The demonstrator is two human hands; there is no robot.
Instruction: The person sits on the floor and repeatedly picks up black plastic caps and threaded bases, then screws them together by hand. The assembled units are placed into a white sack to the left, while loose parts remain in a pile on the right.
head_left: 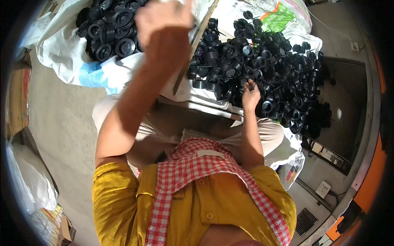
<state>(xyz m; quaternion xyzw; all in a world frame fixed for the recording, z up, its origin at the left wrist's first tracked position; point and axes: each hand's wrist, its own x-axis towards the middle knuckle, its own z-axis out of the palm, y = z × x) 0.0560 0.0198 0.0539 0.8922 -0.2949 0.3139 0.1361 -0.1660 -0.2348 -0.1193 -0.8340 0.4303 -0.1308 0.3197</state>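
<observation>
My left hand (164, 18) is up by the right edge of the left pile (113, 30), motion-blurred; can't tell how wide the fingers are or if they hold anything. My right hand (251, 98) is at the near edge of the right pile (283, 69), fingertips among the parts; can't tell if they're gapped or pinching 1. Round black parts in 2 piles: left pile in a white sack (61, 49) with a blue patch, right pile spread wider. Strip (197, 43) stands slanted between them. Check apron (184, 166) over my yellow shirt (213, 205).
</observation>
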